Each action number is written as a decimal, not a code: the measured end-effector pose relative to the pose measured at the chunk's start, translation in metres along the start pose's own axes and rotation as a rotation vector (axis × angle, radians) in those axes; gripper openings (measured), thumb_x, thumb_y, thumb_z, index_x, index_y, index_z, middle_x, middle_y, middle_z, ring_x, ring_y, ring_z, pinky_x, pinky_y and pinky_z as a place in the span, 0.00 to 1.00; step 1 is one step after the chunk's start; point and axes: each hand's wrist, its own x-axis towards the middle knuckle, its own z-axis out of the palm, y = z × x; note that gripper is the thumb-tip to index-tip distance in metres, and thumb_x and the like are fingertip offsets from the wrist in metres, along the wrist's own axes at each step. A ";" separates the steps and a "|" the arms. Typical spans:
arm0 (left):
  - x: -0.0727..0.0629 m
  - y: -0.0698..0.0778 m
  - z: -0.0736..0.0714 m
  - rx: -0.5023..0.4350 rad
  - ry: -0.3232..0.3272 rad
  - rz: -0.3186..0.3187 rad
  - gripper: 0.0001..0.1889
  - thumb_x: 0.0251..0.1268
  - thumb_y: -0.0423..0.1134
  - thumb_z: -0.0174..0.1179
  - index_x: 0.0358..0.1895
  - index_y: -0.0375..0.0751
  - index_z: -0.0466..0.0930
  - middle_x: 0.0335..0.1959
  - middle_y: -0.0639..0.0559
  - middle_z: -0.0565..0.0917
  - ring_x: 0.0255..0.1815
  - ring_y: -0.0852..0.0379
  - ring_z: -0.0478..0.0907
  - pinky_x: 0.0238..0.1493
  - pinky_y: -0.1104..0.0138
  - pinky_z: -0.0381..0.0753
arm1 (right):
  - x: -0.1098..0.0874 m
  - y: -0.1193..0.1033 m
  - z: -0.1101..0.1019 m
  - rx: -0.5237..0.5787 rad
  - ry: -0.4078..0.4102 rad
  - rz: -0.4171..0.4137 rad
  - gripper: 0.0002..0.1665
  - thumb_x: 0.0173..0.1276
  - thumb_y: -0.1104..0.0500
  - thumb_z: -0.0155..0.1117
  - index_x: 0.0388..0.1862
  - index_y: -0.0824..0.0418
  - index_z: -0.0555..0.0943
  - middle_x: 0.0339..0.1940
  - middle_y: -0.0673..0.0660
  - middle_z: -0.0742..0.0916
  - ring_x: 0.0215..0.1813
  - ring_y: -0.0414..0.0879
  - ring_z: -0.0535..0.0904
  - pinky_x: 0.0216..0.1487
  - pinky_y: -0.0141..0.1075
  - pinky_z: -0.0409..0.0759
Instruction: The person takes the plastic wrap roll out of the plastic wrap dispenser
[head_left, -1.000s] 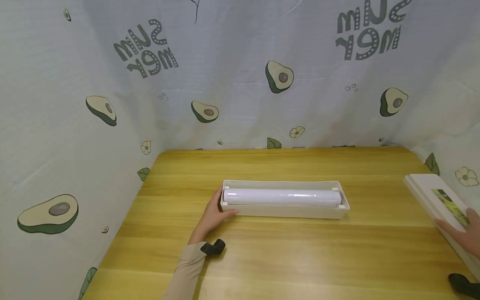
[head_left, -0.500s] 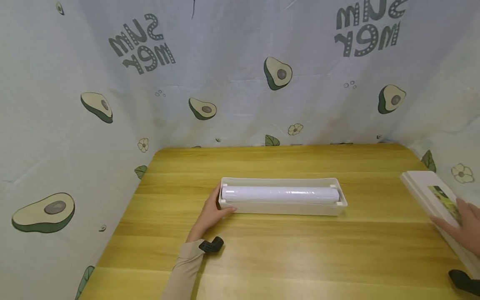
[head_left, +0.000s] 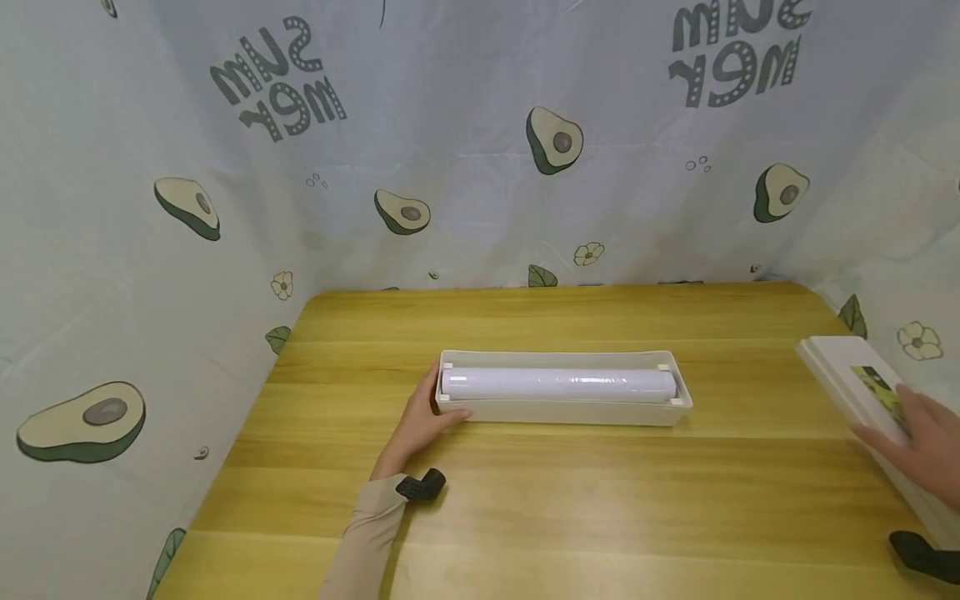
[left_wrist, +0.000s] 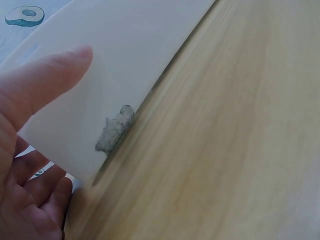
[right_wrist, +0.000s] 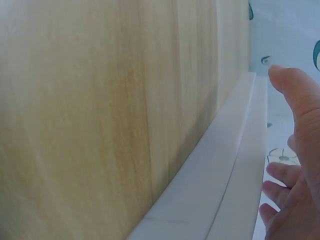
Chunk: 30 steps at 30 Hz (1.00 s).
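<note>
A long white box (head_left: pixel 562 413) lies open-topped on the table, with a glossy white roll (head_left: pixel 558 385), like cling film, inside it. My left hand (head_left: pixel 414 427) grips its left end, the thumb (left_wrist: pixel 65 70) along the front wall and the other fingers round the end. A ragged grey patch (left_wrist: pixel 116 131) marks the box's lower edge near that hand. At the far right lies a long white lid-like piece (head_left: pixel 832 357) with a green and yellow label (head_left: pixel 876 387). Over it is my right hand (head_left: pixel 930 450), thumb straight and fingers loosely spread, partly hiding the label.
The wooden table (head_left: pixel 570 500) carries the box at its middle and the lid-like piece along its right side. A pale cloth (head_left: pixel 465 150) printed with avocados hangs behind and at both sides. Each wrist wears a black camera mount (head_left: pixel 422 486).
The head view has tilted down slightly and turned a little right. My right hand has shifted forward and left over the lid-like piece, covering more of its label. The left hand keeps its grip.
</note>
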 end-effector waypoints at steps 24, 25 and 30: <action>0.000 0.002 -0.001 -0.025 -0.013 0.017 0.52 0.48 0.36 0.71 0.75 0.46 0.46 0.69 0.41 0.63 0.68 0.44 0.63 0.70 0.50 0.60 | 0.006 -0.011 0.000 0.047 0.012 -0.112 0.54 0.71 0.40 0.48 0.71 0.77 0.37 0.67 0.85 0.51 0.64 0.80 0.49 0.62 0.69 0.51; 0.000 0.002 -0.001 -0.026 -0.013 0.018 0.52 0.48 0.37 0.71 0.75 0.46 0.46 0.69 0.41 0.64 0.68 0.44 0.63 0.70 0.50 0.61 | 0.007 -0.011 0.000 0.057 0.016 -0.127 0.53 0.71 0.41 0.49 0.71 0.77 0.38 0.66 0.85 0.51 0.63 0.80 0.50 0.62 0.69 0.51; 0.000 0.002 -0.002 -0.032 -0.016 0.021 0.52 0.49 0.37 0.71 0.75 0.47 0.46 0.69 0.41 0.64 0.67 0.45 0.63 0.69 0.50 0.62 | 0.012 -0.010 0.003 0.081 0.050 -0.198 0.51 0.70 0.45 0.53 0.70 0.81 0.43 0.62 0.87 0.58 0.56 0.80 0.56 0.56 0.67 0.55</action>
